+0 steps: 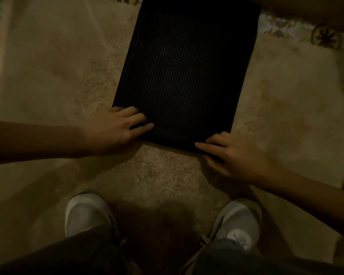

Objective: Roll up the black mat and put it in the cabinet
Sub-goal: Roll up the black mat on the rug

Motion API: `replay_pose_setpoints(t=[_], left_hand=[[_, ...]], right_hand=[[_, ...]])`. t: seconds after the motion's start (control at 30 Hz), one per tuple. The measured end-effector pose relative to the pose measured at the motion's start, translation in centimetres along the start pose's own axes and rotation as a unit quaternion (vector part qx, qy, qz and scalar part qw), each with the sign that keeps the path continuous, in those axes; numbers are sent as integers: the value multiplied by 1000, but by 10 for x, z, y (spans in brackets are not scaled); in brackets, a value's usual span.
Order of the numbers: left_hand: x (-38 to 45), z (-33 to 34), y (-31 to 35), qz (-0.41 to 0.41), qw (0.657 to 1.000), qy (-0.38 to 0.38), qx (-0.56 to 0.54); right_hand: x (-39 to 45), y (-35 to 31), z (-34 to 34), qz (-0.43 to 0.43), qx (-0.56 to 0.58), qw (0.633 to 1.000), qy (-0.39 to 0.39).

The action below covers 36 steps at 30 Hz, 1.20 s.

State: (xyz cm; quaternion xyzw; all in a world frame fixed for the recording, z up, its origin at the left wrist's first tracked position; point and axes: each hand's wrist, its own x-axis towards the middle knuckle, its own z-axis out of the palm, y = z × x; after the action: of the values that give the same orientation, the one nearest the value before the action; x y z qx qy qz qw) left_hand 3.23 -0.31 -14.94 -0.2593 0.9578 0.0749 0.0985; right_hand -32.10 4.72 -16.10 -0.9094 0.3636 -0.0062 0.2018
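Note:
The black mat (187,70) lies flat on a beige carpet, a dark rectangle with a fine grid texture, slightly turned. My left hand (115,130) rests on its near left corner, fingers spread over the top and the thumb at the edge. My right hand (232,155) is on the near right corner, fingers on top and the thumb tucked under the edge. The mat's near edge still lies flat between my hands. No cabinet is in view.
The beige carpet (58,66) has a floral border (326,36) at the far right. My two feet in white shoes (87,213) (238,223) stand just behind the mat's near edge. The scene is dim.

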Motion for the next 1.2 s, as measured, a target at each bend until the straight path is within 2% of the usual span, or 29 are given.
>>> replay_pose_setpoints(t=[0.23, 0.43, 0.73, 0.8, 0.9, 1.0, 1.07, 1.2], left_hand=[[0, -6, 18, -80, 994, 11, -77], [9, -18, 31, -45, 993, 6, -109], [19, -13, 35, -84, 956, -13, -281], [11, -9, 33, -87, 954, -11, -288], [2, -5, 38, -58, 979, -2, -195], [7, 2, 47, -27, 995, 80, -58], [13, 4, 54, -33, 994, 101, -2], [24, 4, 76, -98, 993, 58, -6]], right_hand=[[-5, 0, -10, 51, 35, 998, 8], [-22, 5, -16, 70, 56, 996, 17], [-38, 22, -20, 122, 212, 969, 40], [-32, 24, -20, 121, 211, 968, 53], [-31, 23, -17, 104, 144, 982, 71], [-30, 15, -14, 77, 16, 993, 92], [-29, 5, -9, 50, -70, 993, 87], [-32, -13, 4, 72, -96, 989, 89]])
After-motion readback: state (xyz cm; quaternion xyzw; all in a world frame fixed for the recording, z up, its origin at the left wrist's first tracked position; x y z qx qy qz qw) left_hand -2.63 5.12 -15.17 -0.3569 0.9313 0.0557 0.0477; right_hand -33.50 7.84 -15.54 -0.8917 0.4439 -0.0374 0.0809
